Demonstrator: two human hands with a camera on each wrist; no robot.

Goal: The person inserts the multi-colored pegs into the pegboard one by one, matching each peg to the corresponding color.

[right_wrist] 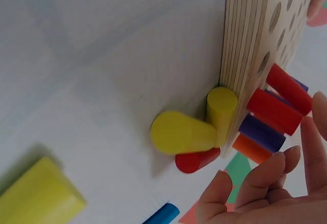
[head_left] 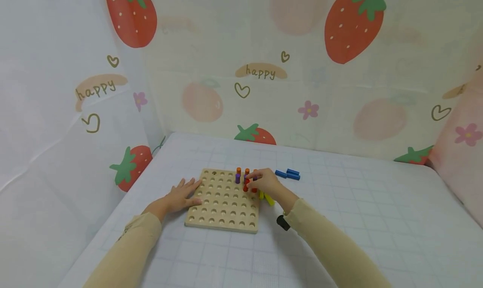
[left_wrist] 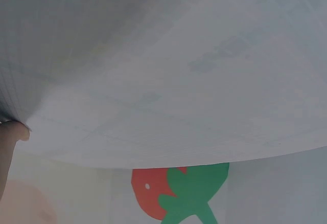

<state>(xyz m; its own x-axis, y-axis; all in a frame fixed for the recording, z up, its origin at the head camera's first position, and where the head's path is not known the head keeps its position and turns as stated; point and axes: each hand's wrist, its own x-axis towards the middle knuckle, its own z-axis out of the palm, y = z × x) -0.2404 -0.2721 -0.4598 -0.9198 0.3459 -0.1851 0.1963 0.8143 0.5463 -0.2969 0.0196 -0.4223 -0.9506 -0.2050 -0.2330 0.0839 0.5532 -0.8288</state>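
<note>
A wooden pegboard [head_left: 222,200] with rows of round holes lies on the table. My left hand [head_left: 179,197] rests at its left edge, fingers spread; just a finger [left_wrist: 15,132] of it enters the left wrist view. At the board's far right corner, my right hand [head_left: 266,184] pinches the top end of a red peg [right_wrist: 289,88] between thumb and forefinger. Beside that peg stand another red peg [right_wrist: 275,111], purple pegs [head_left: 237,178] and orange pegs [head_left: 239,171] in the holes. Some of these pegs are partly hidden by the right hand.
Yellow pegs [head_left: 269,199] and a loose red peg [right_wrist: 196,160] lie along the board's right side. Several blue pegs [head_left: 292,176] lie farther back on the right. A black object [head_left: 283,222] shows by the right sleeve. A strawberry-print curtain [head_left: 264,103] hangs behind the table.
</note>
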